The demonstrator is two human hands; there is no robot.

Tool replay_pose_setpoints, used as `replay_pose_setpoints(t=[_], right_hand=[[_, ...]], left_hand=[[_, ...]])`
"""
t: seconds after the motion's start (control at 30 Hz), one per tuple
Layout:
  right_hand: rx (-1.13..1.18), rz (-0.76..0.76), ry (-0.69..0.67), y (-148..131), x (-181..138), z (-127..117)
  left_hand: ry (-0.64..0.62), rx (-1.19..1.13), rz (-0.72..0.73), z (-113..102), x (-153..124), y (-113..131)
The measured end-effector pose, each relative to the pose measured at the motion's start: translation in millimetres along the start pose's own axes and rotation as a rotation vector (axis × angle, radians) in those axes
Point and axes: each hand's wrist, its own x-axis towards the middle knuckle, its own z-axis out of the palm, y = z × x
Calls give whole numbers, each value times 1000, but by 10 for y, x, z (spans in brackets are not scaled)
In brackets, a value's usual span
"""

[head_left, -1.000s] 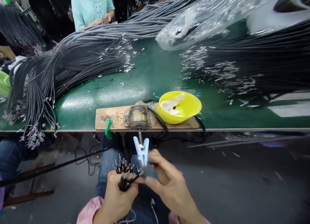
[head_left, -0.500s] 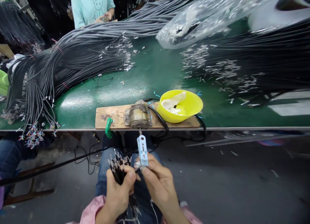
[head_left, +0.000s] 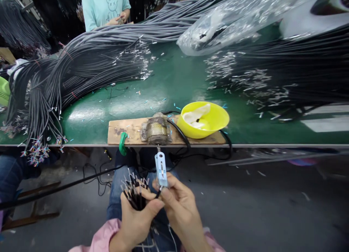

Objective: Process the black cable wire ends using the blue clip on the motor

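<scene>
The left hand (head_left: 136, 217) grips a bunch of black wires (head_left: 135, 190). The right hand (head_left: 177, 203) pinches one wire below the blue clip (head_left: 161, 169); hold it straight and steady.

The green table (head_left: 169, 85) bears grey cable bundles (head_left: 81, 66), a wooden board (head_left: 131, 130) and a plastic bag (head_left: 231, 19).

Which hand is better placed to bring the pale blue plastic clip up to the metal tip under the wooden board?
Probably the right hand: it already pinches the pale blue plastic clip just below the metal tip, while the left hand is full, gripping the bundle of thin black wires.
</scene>
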Motion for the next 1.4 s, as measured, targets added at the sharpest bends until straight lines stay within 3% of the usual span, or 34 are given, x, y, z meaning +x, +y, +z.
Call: replay_pose_setpoints(t=[0.17, 0.23, 0.27, 0.33, 0.5, 0.57, 0.63, 0.77, 1.07, 1.23, 1.4], right_hand=[[-526, -634, 169, -43, 4, 44], [-625, -762, 167, -50, 30, 19], [-621, -754, 152, -48, 43, 1], [-474, -578, 72, -47, 69, -39], [266, 440, -349, -146, 198, -123], [360, 640, -391, -205, 291, -140], [361, 679, -314, -250, 398, -140], [340, 583, -115, -296, 565, -80], [597, 592, -22, -173, 493, 73], [693, 633, -45, -138, 494, 78], [727, 656, -27, -130, 491, 96]], left_hand=[[4, 39, 32, 13, -14, 6], [-40, 49, 18, -18, -9, 31], [-61, 50, 13, -38, -4, 47], [-93, 48, 19, -77, 17, 81], [-132, 25, 55, -118, 87, 124], [-143, 19, 60, -119, 99, 121], [-144, 18, 61, -125, 96, 116], [-77, 27, 90, -143, 76, 127], [11, -22, 221, -58, 152, 98], [82, -7, 296, -112, 133, 67], [-2, 40, 284, -62, 122, 72]])
